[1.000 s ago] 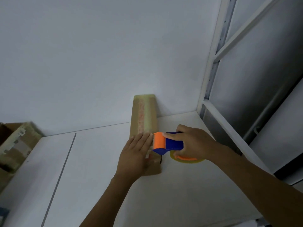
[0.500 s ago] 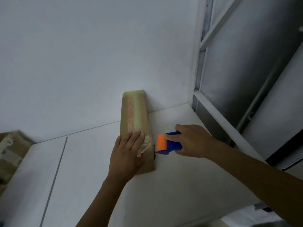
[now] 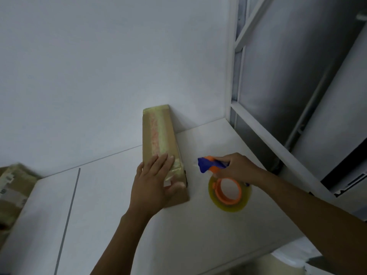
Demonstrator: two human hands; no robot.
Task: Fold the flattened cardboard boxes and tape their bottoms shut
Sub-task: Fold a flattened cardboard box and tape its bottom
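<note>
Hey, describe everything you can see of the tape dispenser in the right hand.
The tape dispenser looks plastic, with a blue body and an orange part near its front. Below it, an orange hub carries a translucent yellowish tape roll, seen nearly face-on. The right hand grips the handle, hiding it. The dispenser sits just right of the cardboard box, apart from it, over the white table. Whether the roll touches the table is unclear.
</note>
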